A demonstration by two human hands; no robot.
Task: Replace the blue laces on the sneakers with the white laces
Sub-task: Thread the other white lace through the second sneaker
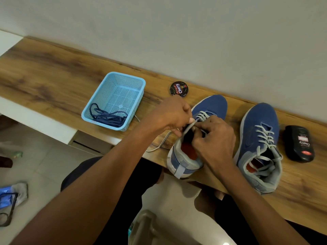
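**Threading white lace through the upper eyelets of the left-hand sneaker**

I'm working the sneaker [192, 135] at the centre of the bench [53, 71], heel hanging just over the near edge. My left hand [172, 115] is closed in a pinch on the white lace [192, 123] at the top eyelets; my right hand [214, 138] is curled over the tongue and collar, fingertips pressed down near the same spot, though I can't tell whether it grips lace or only steadies the shoe. A slack tail of lace [159, 145] trails off toward 8 o'clock across the wood.

The lace looks soft, limp and light, so I judge it best held near the tip, where it is stiffest, and fed straight. The shoe seems light enough to shift under a tug, so bracing it matters.

The second sneaker [260, 147], at 3 o'clock, is already laced in white. The blue laces [108, 117] lie heaped in a pale blue basket [99, 96] at 10 o'clock. A round polish tin [179, 88] sits at 12 o'clock, just beyond the toe, and a black polish bottle [300, 144] lies far right. Nothing crowds my hands.
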